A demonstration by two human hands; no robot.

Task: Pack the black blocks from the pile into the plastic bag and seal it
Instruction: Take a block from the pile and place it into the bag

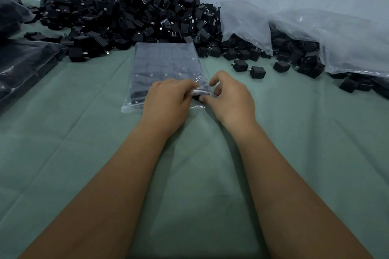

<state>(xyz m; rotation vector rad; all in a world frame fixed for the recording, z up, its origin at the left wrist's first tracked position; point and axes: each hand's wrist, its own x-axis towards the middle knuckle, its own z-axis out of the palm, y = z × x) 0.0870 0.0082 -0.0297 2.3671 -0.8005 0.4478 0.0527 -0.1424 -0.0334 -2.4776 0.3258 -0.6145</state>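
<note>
Head camera looks down on both hands at the near, open end of a clear rectangular plastic bag [166,65] lying flat on the green-covered bench [189,174], just in front of the big heap of small black plastic blocks [130,12] against the wall. The left hand [168,99] pinches the bag's mouth with curled fingers; the right hand [229,99] pinches it from the other side, index finger raised, and something dark sits between the thumbs, perhaps one last block. I'd say packing is nearly done and sealing is about to begin. Next, the two lips need lining up and pressing shut along the whole strip. Inside the bag, blocks lie in neat flat rows, dulled by the film.
</note>
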